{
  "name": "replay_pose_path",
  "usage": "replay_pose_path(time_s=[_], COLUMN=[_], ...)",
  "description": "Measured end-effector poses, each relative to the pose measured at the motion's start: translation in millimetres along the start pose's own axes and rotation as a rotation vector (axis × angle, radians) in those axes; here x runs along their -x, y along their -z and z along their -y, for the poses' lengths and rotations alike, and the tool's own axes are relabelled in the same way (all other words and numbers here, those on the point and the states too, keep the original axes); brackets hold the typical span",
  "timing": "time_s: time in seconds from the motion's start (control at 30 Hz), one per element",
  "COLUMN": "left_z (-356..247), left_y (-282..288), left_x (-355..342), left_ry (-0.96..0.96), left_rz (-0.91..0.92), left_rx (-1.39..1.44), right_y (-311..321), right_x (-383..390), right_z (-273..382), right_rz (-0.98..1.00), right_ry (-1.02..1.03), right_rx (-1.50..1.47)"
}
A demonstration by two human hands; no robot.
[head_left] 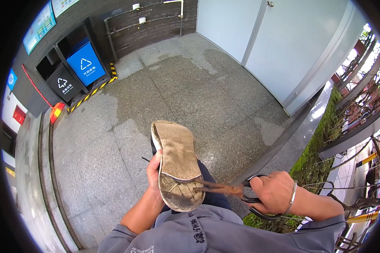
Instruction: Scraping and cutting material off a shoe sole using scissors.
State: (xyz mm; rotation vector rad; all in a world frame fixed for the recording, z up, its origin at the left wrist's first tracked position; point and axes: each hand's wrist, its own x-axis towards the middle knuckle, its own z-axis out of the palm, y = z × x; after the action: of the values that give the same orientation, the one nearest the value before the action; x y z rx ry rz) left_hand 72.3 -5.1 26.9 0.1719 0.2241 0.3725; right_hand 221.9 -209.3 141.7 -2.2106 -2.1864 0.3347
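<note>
A worn shoe [182,201] rests sole up in front of my lap, gripped along its left side by my left hand [155,173]. A tan sole piece [176,147] covers its front and middle; the heel end is dark and scuffed, with a pale edge line between them. My right hand [275,192] is closed round the black handles of a pair of scissors [230,189]. Their rusty blades are parted and point left, with one tip at the tan piece's lower right edge and the other over the heel. Whether they touch the material I cannot tell.
Stone floor tiles [88,156] with damp patches spread ahead. Blue and dark recycling bins [86,63] stand far left, beside a red broom [57,111]. A pale door panel [299,46] is at the far right. Moss, a ledge and bicycles line my right side.
</note>
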Motion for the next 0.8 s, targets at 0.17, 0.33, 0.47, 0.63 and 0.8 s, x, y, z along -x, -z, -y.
replay_pose_path(time_s=[0.17,0.33,0.47,0.63,0.8], left_z=[-4,0,-2,6,7], left_y=[15,-6,7,7,8], left_x=[1,-2,1,1,10], left_ry=[-0.070,0.019,-0.056,-0.084,-0.166], left_rz=[-0.051,0.008,-0.130,-0.146,-0.152], left_rx=[-0.116,-0.131,-0.277,-0.312,-0.189], right_y=[-2,-7,-15,-20,-22], right_x=[-2,2,-2,5,-2], right_z=[0,1,-1,6,12], right_rz=[0.034,-0.054,-0.049,-0.019,-0.133], right_ry=[-0.025,0.015,0.025,-0.004,-0.012], right_rx=[-0.014,0.148,0.309,0.390,0.431])
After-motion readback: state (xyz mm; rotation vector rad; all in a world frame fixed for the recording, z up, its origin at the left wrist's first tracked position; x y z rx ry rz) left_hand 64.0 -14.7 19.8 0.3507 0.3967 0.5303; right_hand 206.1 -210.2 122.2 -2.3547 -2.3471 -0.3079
